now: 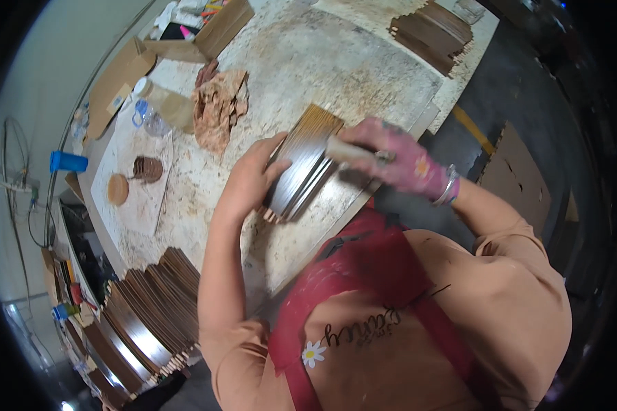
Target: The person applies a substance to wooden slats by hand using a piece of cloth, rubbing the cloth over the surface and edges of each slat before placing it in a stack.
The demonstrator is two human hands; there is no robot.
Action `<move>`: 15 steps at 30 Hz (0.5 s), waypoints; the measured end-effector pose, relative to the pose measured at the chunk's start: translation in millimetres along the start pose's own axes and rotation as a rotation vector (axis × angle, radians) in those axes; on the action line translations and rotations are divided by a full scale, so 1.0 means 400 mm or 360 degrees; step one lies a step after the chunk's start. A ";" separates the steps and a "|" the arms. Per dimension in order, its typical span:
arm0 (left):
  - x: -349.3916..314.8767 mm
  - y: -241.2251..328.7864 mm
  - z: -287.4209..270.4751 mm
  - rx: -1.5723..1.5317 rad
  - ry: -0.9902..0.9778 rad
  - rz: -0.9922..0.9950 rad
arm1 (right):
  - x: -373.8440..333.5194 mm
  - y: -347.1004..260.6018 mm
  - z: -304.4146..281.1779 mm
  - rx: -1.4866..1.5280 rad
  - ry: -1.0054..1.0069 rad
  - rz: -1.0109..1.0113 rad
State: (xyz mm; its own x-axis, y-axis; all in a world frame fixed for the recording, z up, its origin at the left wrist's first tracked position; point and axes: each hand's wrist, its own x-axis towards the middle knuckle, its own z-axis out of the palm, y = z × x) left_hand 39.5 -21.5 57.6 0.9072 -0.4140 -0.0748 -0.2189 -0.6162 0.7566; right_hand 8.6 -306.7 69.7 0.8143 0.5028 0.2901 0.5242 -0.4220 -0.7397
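A short stack of dark brown, glossy wooden planks lies at a slant on the worktable, light reflecting off its top. My bare left hand grips the left edge of the stack, thumb over the top face. On my right hand is a pink glove with a flower pattern. Its fingers are closed round a pale, blunt-ended block, whose exact kind I cannot make out. The block is at the right edge of the planks; whether it touches them is blurred.
The stained worktable holds a crumpled cloth, a capped bottle, a brown-stained jar and a round lid. More planks lie far right; many planks are stacked lower left. A cardboard box stands behind.
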 end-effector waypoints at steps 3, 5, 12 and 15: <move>0.028 -0.022 -0.011 0.0019 -0.0145 -0.0001 | 0.005 -0.023 0.144 -0.0508 0.0003 -0.0565; 0.025 -0.025 -0.014 0.0061 -0.0173 -0.0002 | 0.033 -0.064 0.184 -0.0429 -0.0162 -0.0669; 0.021 0.000 -0.012 -0.0066 -0.0197 -0.0177 | 0.035 -0.004 0.185 -0.0701 0.0020 -0.0619; 0.020 0.009 -0.017 -0.0122 -0.0215 -0.0250 | 0.018 0.090 0.099 -0.0717 0.0255 -0.0385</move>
State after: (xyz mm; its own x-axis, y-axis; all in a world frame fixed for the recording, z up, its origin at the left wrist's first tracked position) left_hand 48.2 -22.6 64.2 0.8706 -0.4059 -0.2781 -0.0458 -0.6295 0.7757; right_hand 23.5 -288.4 21.0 0.6665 0.5190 0.5352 0.7279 -0.6084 -0.3164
